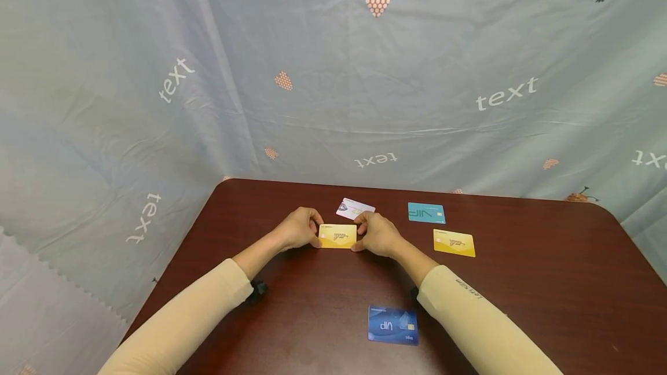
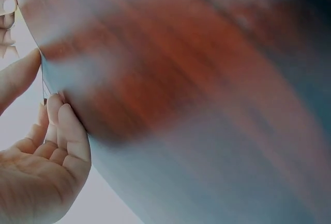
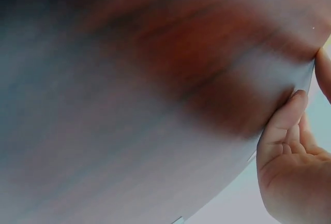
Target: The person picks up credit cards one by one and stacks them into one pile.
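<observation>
A yellow card (image 1: pixel 337 236) is held by its two short ends between both hands, its printed face toward the head camera. My left hand (image 1: pixel 301 228) pinches the left end with thumb and fingers. The right end is pinched by my right hand (image 1: pixel 379 235) in the same way. In the left wrist view, only a thin edge of the card shows beside the left hand (image 2: pixel 49 167). The right hand (image 3: pixel 295 167) appears at the right side of its own wrist view. Just behind the held card lies a white card (image 1: pixel 355 208), close to the right fingers.
On the dark reddish-brown table (image 1: pixel 547 282) lie a teal VIP card (image 1: pixel 426 213) and another yellow card (image 1: pixel 454 242), both right of the hands. A blue VIP card (image 1: pixel 393 325) lies nearer the front, between the forearms. A grey-blue patterned cloth (image 1: pixel 323 114) hangs behind the table.
</observation>
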### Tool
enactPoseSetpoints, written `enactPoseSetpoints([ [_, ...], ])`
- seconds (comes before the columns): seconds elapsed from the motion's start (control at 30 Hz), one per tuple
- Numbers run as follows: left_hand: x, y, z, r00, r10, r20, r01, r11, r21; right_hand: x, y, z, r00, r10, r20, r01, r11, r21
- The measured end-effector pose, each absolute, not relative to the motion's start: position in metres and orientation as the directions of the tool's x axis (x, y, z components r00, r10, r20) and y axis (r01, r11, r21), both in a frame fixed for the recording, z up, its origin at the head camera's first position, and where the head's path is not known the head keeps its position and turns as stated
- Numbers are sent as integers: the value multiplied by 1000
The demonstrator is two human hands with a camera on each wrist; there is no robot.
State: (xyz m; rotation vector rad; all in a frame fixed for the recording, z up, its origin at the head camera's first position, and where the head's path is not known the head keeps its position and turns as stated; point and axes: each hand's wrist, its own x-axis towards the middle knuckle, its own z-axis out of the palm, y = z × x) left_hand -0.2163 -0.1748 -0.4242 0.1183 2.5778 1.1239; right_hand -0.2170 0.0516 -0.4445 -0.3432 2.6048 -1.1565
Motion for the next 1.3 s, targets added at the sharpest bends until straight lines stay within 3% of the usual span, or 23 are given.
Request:
enactPoseSetpoints([
  [0.27,-214,-172,-423,-952,196,-235,-40,682,730,-217,53,-447,-932,-349,-101,-142,605,-784],
  [0.7,-214,-172,-423,-955,150,-257,-144,521,841,-215,56,-448,-934,-338,-114,-55,453,-890],
  [0.97,-209,-173,-419,-950,180,-257,-150,461,875,-211,60,-444,-925,-345,-157,16,377,-926],
  [1.3,-203,-173,-413,-953,192,-235,-134,430,893,-206,65,-439,-930,-339,-141,19,339,-940],
])
